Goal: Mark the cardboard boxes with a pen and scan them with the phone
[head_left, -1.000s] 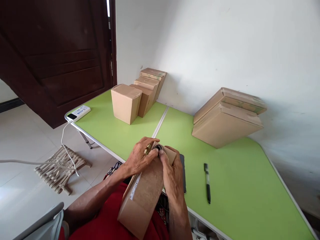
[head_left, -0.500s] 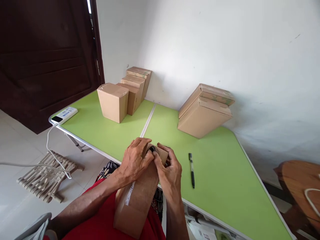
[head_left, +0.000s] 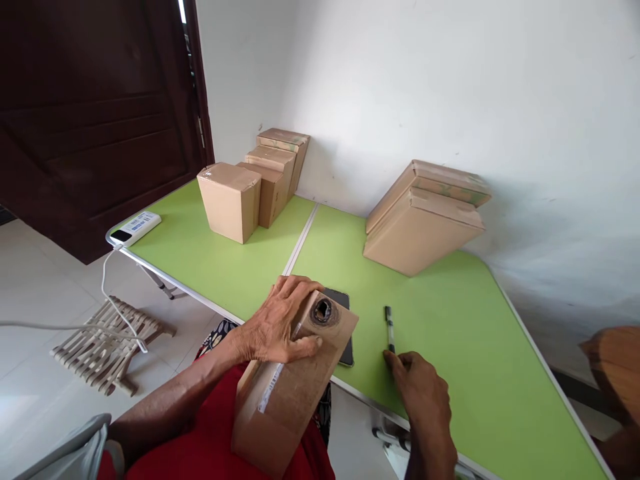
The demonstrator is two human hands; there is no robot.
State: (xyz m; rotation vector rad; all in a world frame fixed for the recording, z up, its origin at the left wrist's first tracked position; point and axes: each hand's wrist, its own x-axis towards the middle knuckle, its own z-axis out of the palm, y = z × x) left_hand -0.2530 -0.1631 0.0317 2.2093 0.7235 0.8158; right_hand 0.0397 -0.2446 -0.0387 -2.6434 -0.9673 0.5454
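A brown cardboard box (head_left: 295, 393) leans against my red-clothed lap at the table edge, its upper end tilted up. My left hand (head_left: 280, 323) wraps over its upper left edge, with the thumb on the upper face. Near that end is a round hole (head_left: 323, 310) ringed by dark ink scribbles. On the green table, my right hand (head_left: 423, 390) pinches the lower part of a black-and-clear pen (head_left: 390, 327) between thumb and finger. The pen's lower end is hidden by the hand. Partly behind the box lies a dark phone (head_left: 347, 357).
Several closed cardboard boxes (head_left: 227, 203) stand at the back left of the green table (head_left: 225, 267). Two more boxes (head_left: 420, 233) lean on the wall at the right. A white device (head_left: 136, 228) with a cable lies left. A woven stool (head_left: 107, 353) stands on the floor.
My right hand has left the box's hole and moved right to the pen, closing on it. My left hand stays on the box, the inked hole and phone now showing.
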